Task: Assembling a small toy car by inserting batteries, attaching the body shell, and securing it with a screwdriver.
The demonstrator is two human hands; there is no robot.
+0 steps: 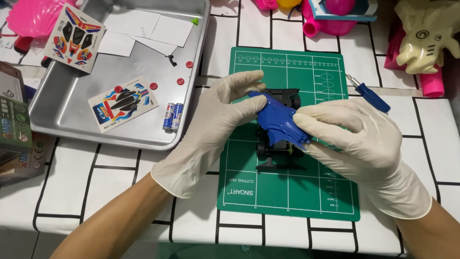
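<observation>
Two gloved hands, left (218, 124) and right (354, 139), both pinching blue car shell (280, 122), held over black chassis (278, 153) on green mat (287, 192), mid-desk. Shell appears not yet seated. Sticker sheets (123, 103), red caps (180, 81), two batteries (172, 116) lie unused in tray (57, 120). Screwdriver (369, 93) idle beside mat.

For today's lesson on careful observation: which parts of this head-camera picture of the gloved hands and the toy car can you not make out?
- Black chassis: mostly hidden under the blue car body.
- Blue body's ends: covered by the left hand and right hand.
- Screwdriver: tip too small to read.
- Cream toy: cut off by the top edge.
</observation>
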